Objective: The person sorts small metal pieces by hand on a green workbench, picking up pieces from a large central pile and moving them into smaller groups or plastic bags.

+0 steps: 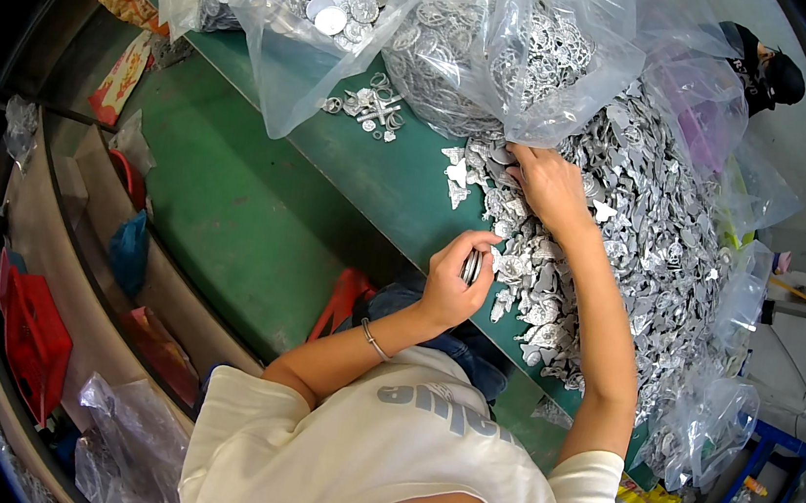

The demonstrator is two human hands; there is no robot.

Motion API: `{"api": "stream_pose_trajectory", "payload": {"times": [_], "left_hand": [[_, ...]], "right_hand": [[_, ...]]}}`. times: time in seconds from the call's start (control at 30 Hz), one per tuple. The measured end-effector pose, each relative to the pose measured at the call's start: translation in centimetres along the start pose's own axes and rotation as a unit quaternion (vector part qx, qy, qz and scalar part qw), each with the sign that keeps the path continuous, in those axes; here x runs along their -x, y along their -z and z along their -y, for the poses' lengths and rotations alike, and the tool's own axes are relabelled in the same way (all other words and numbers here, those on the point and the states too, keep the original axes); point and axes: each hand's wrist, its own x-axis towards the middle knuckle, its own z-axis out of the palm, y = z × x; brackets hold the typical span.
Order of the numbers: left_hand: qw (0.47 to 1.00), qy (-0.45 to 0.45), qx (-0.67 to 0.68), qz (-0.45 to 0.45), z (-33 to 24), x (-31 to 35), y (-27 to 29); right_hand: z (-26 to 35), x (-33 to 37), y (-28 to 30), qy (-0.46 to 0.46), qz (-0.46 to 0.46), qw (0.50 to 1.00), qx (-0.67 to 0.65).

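Observation:
Curled around a short stack of flat silver metal pieces [471, 268], my left hand [448, 291] is closed just off the near edge of a big heap. That heap of small silver-grey metal castings [649, 248] spreads over the right side of the green table [380, 185]. My right hand [549, 186] reaches to the heap's far left part, beside a clear plastic bag [451, 70] full of ring-like metal parts. Its fingers are bent together among the castings; what they pinch, if anything, is hidden.
Another clear bag with round silver discs [330, 19] stands at the far left. A few loose metal parts [372, 106] lie between the bags and the table edge. A brown shelf-like ledge [90, 287] curves along the left. A person in a black cap [783, 79] is at far right.

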Motion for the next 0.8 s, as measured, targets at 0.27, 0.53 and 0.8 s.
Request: {"api": "stream_pose_trajectory", "payload": {"times": [0.27,0.53,0.8], "left_hand": [[1.0,-0.002,-0.005,0.002,-0.1,0.0,-0.1],[1.0,0.0,-0.001,0.012,0.0,0.1,0.0],[1.0,-0.012,-0.004,0.013,-0.2,-0.1,0.0]], "right_hand": [[-1.2,0.0,-0.7,0.021,-0.213,0.964,-0.156],[-0.5,3.6,3.5,-0.35,-0.097,0.378,-0.851],[0.0,0.3,-0.4,-0.185,-0.121,0.975,-0.032]]}}
